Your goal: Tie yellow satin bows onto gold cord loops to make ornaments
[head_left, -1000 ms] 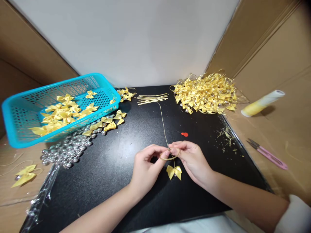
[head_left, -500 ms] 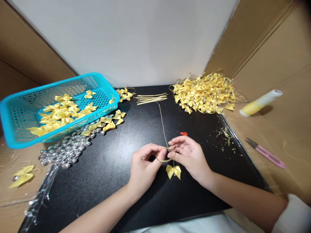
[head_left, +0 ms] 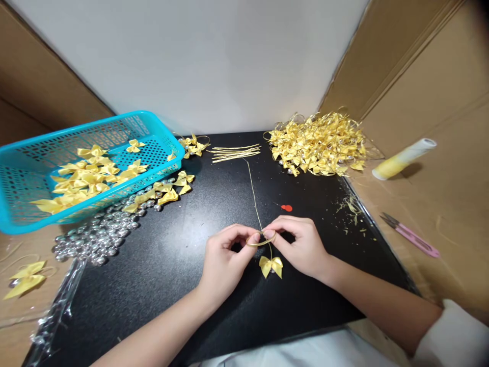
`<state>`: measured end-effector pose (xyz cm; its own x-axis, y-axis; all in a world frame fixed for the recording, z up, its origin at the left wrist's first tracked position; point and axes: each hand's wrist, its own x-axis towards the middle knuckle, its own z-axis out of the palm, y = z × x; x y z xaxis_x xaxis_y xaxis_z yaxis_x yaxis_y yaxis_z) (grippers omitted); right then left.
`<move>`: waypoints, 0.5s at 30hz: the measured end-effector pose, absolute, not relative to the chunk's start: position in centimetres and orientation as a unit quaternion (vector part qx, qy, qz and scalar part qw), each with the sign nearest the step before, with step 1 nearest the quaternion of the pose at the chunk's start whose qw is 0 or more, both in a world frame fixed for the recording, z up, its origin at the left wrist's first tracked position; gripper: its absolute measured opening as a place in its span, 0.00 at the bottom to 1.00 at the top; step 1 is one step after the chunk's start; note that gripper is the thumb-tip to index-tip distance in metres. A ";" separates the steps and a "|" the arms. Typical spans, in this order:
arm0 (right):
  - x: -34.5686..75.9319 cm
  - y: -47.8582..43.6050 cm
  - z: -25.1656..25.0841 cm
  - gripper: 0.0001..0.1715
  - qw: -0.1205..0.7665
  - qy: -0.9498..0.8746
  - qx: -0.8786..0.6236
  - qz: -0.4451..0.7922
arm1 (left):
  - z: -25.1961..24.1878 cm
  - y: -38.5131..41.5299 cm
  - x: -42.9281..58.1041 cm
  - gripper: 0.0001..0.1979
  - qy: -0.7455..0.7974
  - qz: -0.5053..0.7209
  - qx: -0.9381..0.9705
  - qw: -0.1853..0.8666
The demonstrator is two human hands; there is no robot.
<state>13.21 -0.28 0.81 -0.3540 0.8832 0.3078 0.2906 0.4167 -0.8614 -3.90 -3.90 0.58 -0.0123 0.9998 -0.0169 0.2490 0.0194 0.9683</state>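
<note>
Between my two hands is a small gold cord loop (head_left: 260, 243). My left hand (head_left: 229, 260) pinches its left side between thumb and forefinger. On the other side, the thumb and forefinger of my right hand (head_left: 300, 244) are closed on the cord. A yellow ribbon bow (head_left: 271, 266) lies on the black tabletop just below, joined to the loop by a thin cord. From my fingertips a thin gold string (head_left: 252, 186) runs away to the back. Whatever knot lies between the fingertips is hidden.
Left stands a blue basket (head_left: 153, 122) of yellow bows, with silver bells (head_left: 95, 234) beside it. Gold cord pieces (head_left: 235, 153) lie at the back, near a heap of finished bows (head_left: 321, 145). Pink snips (head_left: 412, 237), a yellow-white tube (head_left: 403, 160) and a red needle-like piece (head_left: 286, 208) are right.
My right hand's fingers have gone from spread to pinched on the cord at the loop's right side. My left hand keeps its pinch. The whole view has shifted slightly.
</note>
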 end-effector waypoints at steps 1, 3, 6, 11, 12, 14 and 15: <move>13.3 -0.3 0.8 0.09 0.400 -0.737 -0.405 0.363 | 0.6 -3.8 -4.0 0.07 0.566 0.415 0.566 0.433; 13.4 -0.2 0.8 0.10 0.396 -0.734 -0.417 0.360 | 0.9 -3.7 -4.3 0.04 0.566 0.364 0.615 0.411; 13.5 -0.1 0.8 0.10 0.395 -0.727 -0.433 0.358 | 1.4 -3.6 -4.7 0.04 0.552 0.264 0.703 0.362; 13.5 -0.1 0.6 0.10 0.390 -0.721 -0.444 0.362 | 2.0 -3.9 -5.0 0.05 0.526 0.170 0.753 0.358; 13.5 -0.1 0.6 0.10 0.390 -0.719 -0.446 0.363 | 2.0 -3.9 -5.0 0.05 0.523 0.156 0.756 0.361; 13.5 -0.1 0.6 0.10 0.388 -0.716 -0.449 0.367 | 2.0 -3.9 -5.1 0.05 0.517 0.134 0.764 0.363; 13.5 0.0 0.5 0.10 0.387 -0.715 -0.451 0.369 | 2.0 -3.9 -5.1 0.05 0.514 0.125 0.767 0.363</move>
